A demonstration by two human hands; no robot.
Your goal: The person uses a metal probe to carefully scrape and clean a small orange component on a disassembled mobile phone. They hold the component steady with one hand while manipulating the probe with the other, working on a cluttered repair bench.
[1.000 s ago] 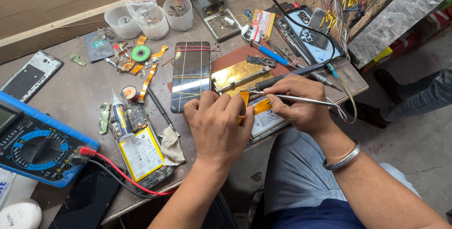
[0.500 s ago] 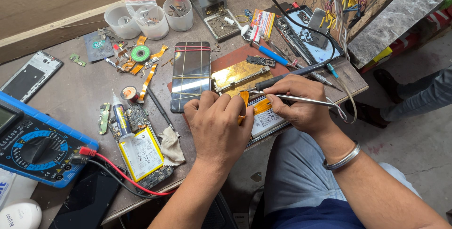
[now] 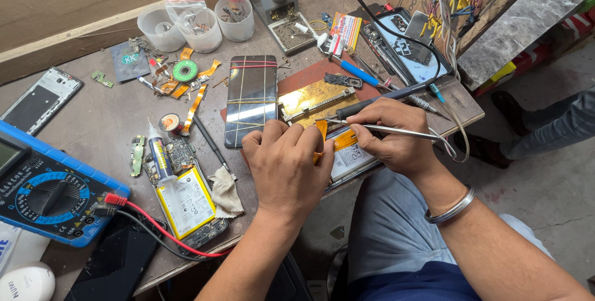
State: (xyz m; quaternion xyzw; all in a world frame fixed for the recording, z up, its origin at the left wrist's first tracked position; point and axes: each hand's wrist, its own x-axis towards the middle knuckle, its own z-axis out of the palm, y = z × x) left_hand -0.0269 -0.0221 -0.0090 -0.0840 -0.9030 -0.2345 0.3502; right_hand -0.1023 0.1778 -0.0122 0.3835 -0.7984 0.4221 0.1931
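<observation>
- Our left hand lies flat on the open phone at the near edge of the table. The fingers are bent and press down on it, not wrapped round anything.
- Our right hand sits just right of the left one. Its grip is tight on two thin tools at once.
- One tool is the tweezers. They are silver and point left, with the tip over the orange strip on the phone.
- The other tool is the soldering iron. Its dark handle runs up and right from the hand, and a black cord goes on from there.
- A silver bangle is on our right wrist.
- A dark screen with rubber bands round it lies just above our left hand.
- A gold plate lies next to the screen, on a red mat.
- A blue meter sits far left, with a red wire plugged in.
- A yellow battery and a white glue tube lie between the meter and our left hand.
- Three white cups stand at the back of the table.
</observation>
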